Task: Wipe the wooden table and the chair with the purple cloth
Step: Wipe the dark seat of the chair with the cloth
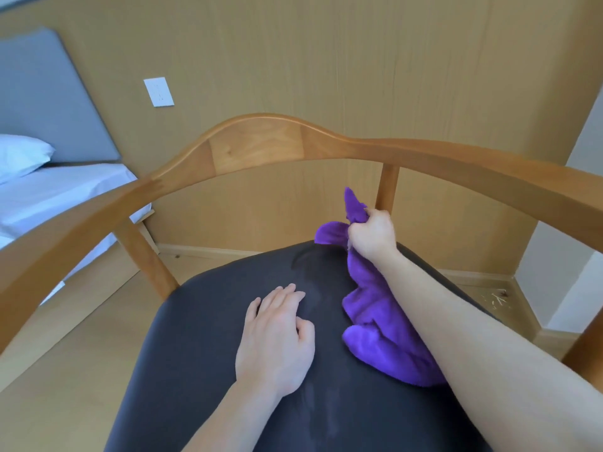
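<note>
A wooden chair (261,141) with a curved backrest rail and a black padded seat (182,353) fills the view below me. My right hand (372,236) is shut on the purple cloth (378,327) at the seat's far right, close to a back post. The cloth trails down over the seat under my right forearm. My left hand (277,334) rests flat on the middle of the seat with its fingers apart and nothing in it. Faint wipe streaks show on the seat between the hands. The wooden table is not in view.
A wood-panelled wall (326,60) with a white outlet plate (159,92) stands behind the chair. A bed (49,197) with white sheets, a pillow and a grey headboard is at the left. Light wooden floor (81,321) surrounds the chair; small debris (497,300) lies in the right corner.
</note>
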### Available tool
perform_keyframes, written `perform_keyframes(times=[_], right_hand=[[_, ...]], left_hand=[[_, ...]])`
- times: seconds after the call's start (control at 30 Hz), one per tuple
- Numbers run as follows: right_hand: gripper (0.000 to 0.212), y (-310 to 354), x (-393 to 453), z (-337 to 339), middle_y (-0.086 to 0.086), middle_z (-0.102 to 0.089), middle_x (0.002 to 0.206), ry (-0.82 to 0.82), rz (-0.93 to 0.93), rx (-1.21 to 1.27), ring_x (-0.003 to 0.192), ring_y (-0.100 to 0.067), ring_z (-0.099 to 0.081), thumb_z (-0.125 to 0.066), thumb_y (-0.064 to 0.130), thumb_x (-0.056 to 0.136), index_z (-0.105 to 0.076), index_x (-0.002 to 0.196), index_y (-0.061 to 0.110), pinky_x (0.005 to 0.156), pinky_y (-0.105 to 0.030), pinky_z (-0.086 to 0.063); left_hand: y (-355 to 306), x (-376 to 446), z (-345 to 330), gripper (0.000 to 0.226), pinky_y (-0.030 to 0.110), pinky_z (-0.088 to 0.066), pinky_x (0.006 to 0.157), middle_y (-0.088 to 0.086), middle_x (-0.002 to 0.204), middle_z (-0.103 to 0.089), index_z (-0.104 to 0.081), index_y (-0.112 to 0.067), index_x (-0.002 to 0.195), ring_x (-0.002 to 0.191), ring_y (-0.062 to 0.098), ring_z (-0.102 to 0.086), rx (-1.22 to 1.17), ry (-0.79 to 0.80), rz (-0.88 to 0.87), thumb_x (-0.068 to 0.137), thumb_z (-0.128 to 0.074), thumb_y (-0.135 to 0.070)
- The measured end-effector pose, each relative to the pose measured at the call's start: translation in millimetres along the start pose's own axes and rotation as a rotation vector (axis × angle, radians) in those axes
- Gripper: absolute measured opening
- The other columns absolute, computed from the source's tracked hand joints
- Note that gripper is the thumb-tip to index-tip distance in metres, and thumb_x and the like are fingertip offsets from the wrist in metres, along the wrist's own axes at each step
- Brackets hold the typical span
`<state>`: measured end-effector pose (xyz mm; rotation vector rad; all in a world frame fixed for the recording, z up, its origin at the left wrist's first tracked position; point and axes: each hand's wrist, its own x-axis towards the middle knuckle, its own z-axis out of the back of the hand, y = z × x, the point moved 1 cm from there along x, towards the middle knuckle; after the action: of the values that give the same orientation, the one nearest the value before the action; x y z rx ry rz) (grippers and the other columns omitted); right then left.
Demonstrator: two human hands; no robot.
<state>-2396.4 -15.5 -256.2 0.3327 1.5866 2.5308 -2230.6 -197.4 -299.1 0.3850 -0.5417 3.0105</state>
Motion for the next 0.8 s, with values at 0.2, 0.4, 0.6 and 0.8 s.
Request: perform_keyframes(times=[0.2,0.4,0.6,0.8], right_hand=[[0.013,20,2,-43,-0.002,-0.063,0.085,0.293,0.034,-0.512,0.077,-0.022,-0.061,-0.054,0.025,0.078,-0.06,0.084,0.016,0.071,-0.034,-0.055],[0.023,23,-62,-26,0.008,-0.063,0.06,0.66,0.25,-0.509,0.072,-0.019,-0.062,-0.044,0.01,0.064,-0.063,0.066,0.023,0.057,-0.025,-0.043],[0.027,3,-91,23,0.01,-0.064,0.056,0.49,0.274,-0.251,0.06,-0.007,-0.061,-0.043,0.014,0.056,-0.066,0.069,0.02,0.059,-0.027,-0.05],[0.061,-23,-36,47,-0.015,-0.05,0.135,0.002,-0.256,-0.481,0.128,-0.042,-0.042,-0.047,0.035,0.072,-0.056,0.128,0.012,0.108,-0.046,-0.038]], left_hand=[[7,3,2,0.052,0.031,-0.017,0.122,-0.017,0.155,-0.038,-0.049,-0.03,0.144,0.143,0.0,-0.024,-0.046,-0.017,0.004,0.094,-0.034,-0.023],[4,0,2,0.047,0.033,-0.026,0.118,-0.017,0.142,-0.049,-0.054,-0.03,0.134,0.13,-0.004,-0.024,-0.085,-0.036,-0.02,0.092,-0.037,-0.02],[5,-1,5,0.039,0.032,-0.028,0.116,-0.02,0.142,-0.048,-0.055,-0.033,0.125,0.126,-0.005,-0.021,-0.14,-0.056,0.0,0.092,-0.038,-0.019],[4,0,1,0.042,0.034,-0.032,0.115,-0.019,0.143,-0.049,-0.056,-0.03,0.128,0.121,-0.009,-0.016,-0.121,-0.078,0.02,0.092,-0.039,-0.019]])
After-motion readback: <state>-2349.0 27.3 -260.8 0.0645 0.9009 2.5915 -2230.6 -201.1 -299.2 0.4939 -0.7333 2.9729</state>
